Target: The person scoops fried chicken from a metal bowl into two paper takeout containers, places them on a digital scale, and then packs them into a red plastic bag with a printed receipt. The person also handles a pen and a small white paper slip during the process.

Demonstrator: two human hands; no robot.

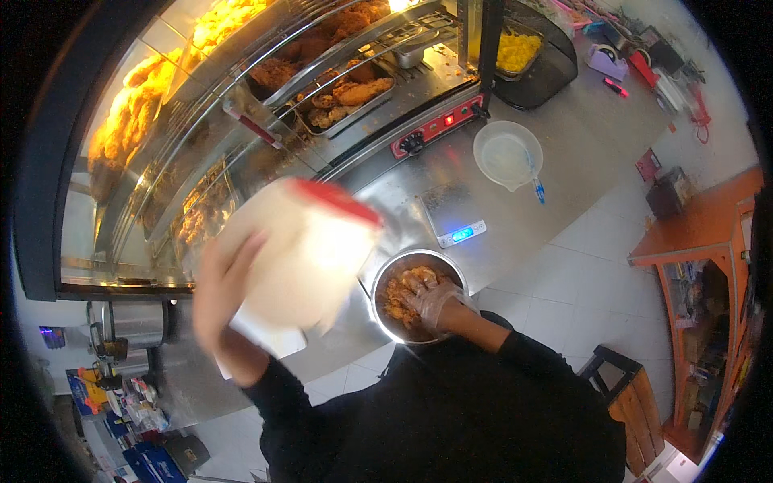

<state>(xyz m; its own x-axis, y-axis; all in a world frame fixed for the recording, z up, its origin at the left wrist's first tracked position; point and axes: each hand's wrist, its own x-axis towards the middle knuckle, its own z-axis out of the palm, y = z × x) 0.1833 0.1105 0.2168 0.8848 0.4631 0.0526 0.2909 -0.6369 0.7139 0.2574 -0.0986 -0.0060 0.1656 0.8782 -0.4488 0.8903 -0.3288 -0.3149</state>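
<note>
While left hand holds white container, right hand in bowl.

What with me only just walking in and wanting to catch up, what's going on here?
A person in black sleeves is working at a metal counter. Their gloved right hand is down in a metal bowl, touching reddish-brown, crumbly-looking food. Their left hand holds up a pale object with a red end, too blurred to identify. A scale with a lit blue display sits just beyond the bowl, near a display cabinet of fried food.
</note>
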